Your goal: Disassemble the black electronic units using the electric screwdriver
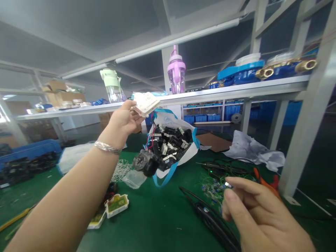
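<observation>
1. Left hand [126, 120] was raised; its fingers [135, 111] were clenched on a flat white rectangular plastic module [145, 102], which sat at the fingertips, high above the green table [157, 224].
2. Red and blue wires [150, 136] hung below those fingers down to a black wrapped bundle [147, 162].
3. Right hand [258, 217] was low; its fingers [244, 183] pinched a small shiny metal part [228, 184], too small to identify.
4. White bag with blue trim [190, 154], filled with black components [170, 140], lay between the two sets of fingers, just behind the bundle.
5. Black cables [207, 215] lay on the table just left of the right fingers; orange-handled pliers [267, 182] lay just beyond them.
6. Small white tray with a green circuit board [117, 204] sat well below the left fingers.
</observation>
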Demonstrator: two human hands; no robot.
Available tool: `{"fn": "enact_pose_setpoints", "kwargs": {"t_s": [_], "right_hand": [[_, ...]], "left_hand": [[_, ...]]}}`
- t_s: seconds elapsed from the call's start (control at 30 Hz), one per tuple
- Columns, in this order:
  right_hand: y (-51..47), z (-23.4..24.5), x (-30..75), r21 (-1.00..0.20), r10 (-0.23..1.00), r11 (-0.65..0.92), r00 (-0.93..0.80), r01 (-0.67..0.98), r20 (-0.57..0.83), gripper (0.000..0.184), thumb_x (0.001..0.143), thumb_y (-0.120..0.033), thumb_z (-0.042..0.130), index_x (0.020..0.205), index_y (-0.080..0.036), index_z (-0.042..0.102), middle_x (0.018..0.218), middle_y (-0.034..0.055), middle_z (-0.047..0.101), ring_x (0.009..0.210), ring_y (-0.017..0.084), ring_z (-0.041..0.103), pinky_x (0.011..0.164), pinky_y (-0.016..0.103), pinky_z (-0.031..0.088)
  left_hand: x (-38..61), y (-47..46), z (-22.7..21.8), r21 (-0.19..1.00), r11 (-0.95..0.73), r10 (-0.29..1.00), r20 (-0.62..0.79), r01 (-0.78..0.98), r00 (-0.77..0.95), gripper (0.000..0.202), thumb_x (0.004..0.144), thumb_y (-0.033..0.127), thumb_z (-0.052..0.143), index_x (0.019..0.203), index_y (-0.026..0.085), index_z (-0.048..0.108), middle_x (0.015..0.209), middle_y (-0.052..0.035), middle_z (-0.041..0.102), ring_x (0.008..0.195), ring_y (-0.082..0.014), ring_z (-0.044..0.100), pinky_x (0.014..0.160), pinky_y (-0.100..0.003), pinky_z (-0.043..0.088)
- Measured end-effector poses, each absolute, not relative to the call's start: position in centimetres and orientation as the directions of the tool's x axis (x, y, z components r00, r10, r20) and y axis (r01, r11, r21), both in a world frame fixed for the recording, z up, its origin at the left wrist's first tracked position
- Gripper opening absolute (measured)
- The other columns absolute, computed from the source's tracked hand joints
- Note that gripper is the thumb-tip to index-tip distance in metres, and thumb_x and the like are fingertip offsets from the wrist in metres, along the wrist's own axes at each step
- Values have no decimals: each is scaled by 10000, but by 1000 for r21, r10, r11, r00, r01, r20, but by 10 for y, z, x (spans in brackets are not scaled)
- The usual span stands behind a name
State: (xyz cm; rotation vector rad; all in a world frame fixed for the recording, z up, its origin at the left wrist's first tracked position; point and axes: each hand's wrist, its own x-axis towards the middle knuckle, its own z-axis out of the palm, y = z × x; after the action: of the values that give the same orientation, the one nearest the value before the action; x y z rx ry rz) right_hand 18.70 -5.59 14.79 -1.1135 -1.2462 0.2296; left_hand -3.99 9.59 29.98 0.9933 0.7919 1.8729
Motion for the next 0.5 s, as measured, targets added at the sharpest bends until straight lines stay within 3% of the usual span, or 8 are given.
{"fn": "enact_pose_setpoints", "kwargs": {"t_s": [0.17,0.37,0.5], "right_hand": [[-60,149,179,-734,706,510,270,449,655,219,803,-403,513,916,-220,558,601,-10,565,505,139,552,474,199,452],[-67,150,173,-781,740,516,275,352,613,222,806,-393,519,928,-210,544,600,-14,542,523,130,532,472,189,429],[-45,148,162,-818,856,467,61,334,513,260,814,-382,477,986,-190,512,618,-15,519,546,139,515,494,223,415]], "left_hand": [[-44,32,279,841,-406,914,362,-359,-185,230,756,148,418,909,87,578,797,-86,615,667,-134,597,534,-204,492],[-56,-4,202,943,-134,990,111,-304,-92,226,636,223,571,812,86,605,743,-123,635,560,-173,581,456,-242,448],[-57,-13,154,967,-78,997,72,-243,-31,294,558,323,702,731,115,585,709,-81,627,598,-166,572,523,-248,447]]}}
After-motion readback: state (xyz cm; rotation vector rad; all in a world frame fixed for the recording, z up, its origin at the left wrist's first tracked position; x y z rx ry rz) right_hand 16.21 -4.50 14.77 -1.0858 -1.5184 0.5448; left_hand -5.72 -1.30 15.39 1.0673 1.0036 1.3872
